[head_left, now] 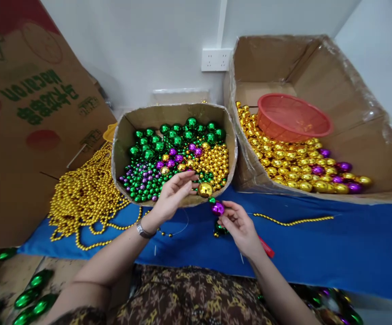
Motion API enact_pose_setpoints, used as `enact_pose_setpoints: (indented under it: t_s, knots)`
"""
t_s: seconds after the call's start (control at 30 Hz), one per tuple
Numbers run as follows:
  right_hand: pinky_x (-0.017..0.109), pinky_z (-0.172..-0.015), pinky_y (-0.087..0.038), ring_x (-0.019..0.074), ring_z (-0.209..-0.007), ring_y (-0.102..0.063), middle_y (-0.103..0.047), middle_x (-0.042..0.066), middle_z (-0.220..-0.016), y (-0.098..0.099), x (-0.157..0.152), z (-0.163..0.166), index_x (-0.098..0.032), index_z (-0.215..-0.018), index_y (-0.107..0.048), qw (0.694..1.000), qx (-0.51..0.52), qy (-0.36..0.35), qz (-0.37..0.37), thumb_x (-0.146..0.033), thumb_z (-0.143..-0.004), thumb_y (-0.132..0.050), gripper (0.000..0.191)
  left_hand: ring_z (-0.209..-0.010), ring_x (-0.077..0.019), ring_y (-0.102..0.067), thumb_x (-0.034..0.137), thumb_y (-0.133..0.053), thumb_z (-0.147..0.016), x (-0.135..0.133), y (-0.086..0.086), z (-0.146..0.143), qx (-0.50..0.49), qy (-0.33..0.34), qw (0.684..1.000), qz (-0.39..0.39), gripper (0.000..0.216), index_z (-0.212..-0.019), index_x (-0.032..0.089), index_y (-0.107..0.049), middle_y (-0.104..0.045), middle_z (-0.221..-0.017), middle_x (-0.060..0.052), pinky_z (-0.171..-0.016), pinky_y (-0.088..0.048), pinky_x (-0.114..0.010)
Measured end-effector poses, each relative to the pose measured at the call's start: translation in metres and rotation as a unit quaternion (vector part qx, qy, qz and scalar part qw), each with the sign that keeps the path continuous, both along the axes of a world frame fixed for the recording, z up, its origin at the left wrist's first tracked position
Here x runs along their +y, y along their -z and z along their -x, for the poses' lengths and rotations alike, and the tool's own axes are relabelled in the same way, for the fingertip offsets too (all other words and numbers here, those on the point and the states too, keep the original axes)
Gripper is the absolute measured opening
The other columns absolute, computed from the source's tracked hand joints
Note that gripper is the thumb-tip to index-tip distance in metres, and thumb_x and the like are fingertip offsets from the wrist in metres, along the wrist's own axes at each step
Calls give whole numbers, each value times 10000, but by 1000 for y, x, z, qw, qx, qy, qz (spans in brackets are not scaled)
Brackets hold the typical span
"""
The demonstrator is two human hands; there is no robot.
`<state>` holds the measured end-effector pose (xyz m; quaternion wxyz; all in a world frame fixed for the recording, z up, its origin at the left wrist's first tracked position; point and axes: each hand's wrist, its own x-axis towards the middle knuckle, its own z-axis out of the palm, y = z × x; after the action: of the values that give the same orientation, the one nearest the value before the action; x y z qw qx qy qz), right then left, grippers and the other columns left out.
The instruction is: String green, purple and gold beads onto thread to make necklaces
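As left hand [174, 195] pinches the gold bead [205, 189], right hand [239, 227] pinches purple bead [217, 208] below.

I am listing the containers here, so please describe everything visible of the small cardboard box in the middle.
The small cardboard box is brown, open on top, with worn, bent walls. It stands on the blue cloth, beside the big carton. Inside lie shiny balls: large green at the back, small green and purple front left, gold on the right. The left hand, pinching a gold ball, overlaps its front rim; the right hand holds a purple ball below it.
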<state>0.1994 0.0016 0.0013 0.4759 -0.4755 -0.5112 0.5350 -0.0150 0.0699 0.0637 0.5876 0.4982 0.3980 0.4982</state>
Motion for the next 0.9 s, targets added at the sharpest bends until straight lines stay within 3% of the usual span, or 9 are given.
enact_pose_setpoints:
  t_s: [0.1,0.27,0.37,0.43,0.47,0.57,0.63,0.73,0.9]
  knots:
    - [286,-671,-562,147,-721,-651,-629,19,-837,2,-2,-5,-247,-1201,-523,1000,-4,6,-3,-414,-881,-596,368,-852,-193,-652,382,-633,-852,13,-3,30,180,-69,979,-72,285,-1060,189,-654,-703,-981,-83,-733,-510,-305]
    - [279,-653,-555,146,-710,-649,-627,17,-829,6,-1,-6,-246,-1190,-540,1000,-7,3,-6,-419,-878,-602,362,-846,-262,-599,284,-650,-791,32,-1,96,540,-129,806,-203,156,-918,221,-714,-689,-857,-84,-808,-435,-370]
    - [278,-653,-554,150,-714,-652,-634,25,-829,5,0,-2,-236,-1185,-540,1000,-19,-6,-9,-431,-881,-594,365,-836,-280,-585,232,-601,-795,36,9,114,616,-92,755,-203,122,-831,226,-718,-676,-808,-102,-784,-430,-379]
    - [275,-662,-553,149,-723,-652,-636,26,-833,5,0,1,-230,-1180,-543,1000,-25,-12,-10,-429,-880,-593,363,-827,-274,-584,238,-611,-792,36,13,114,600,-90,770,-197,106,-779,223,-715,-674,-788,-104,-773,-438,-374]
    - [272,-663,-550,148,-728,-651,-634,24,-832,4,0,2,-229,-1180,-545,999,-29,-15,-10,-425,-880,-592,361,-821,-264,-587,261,-632,-788,35,13,110,566,-102,796,-190,94,-778,221,-716,-676,-783,-97,-767,-447,-366]
    - [255,-652,-537,142,-735,-643,-618,13,-820,1,-2,4,-227,-1185,-552,999,-42,-28,-8,-394,-883,-586,346,-748,-199,-610,352,-718,-751,31,6,92,343,-130,924,-107,184,-862,205,-722,-688,-785,-56,-698,-493,-309]
    - [246,-637,-527,138,-728,-635,-610,8,-813,-1,-4,6,-226,-1191,-552,998,-51,-34,-7,-369,-885,-581,339,-708,-155,-636,373,-753,-731,26,-2,76,144,-112,983,-14,260,-908,187,-717,-707,-838,-50,-659,-522,-270]
    - [241,-614,-516,136,-711,-623,-609,5,-803,-5,-5,8,-227,-1205,-544,997,-66,-36,-12,-350,-888,-572,341,-727,-135,-677,344,-773,-730,19,-10,54,-42,-67,993,88,269,-924,165,-720,-725,-940,-77,-680,-563,-250]
    - [244,-629,-518,133,-704,-620,-613,6,-808,-9,-6,8,-229,-1218,-538,996,-81,-30,-21,-342,-897,-553,341,-719,-127,-686,281,-796,-717,13,-10,37,-102,-46,987,119,241,-915,158,-733,-730,-883,-66,-674,-586,-235]
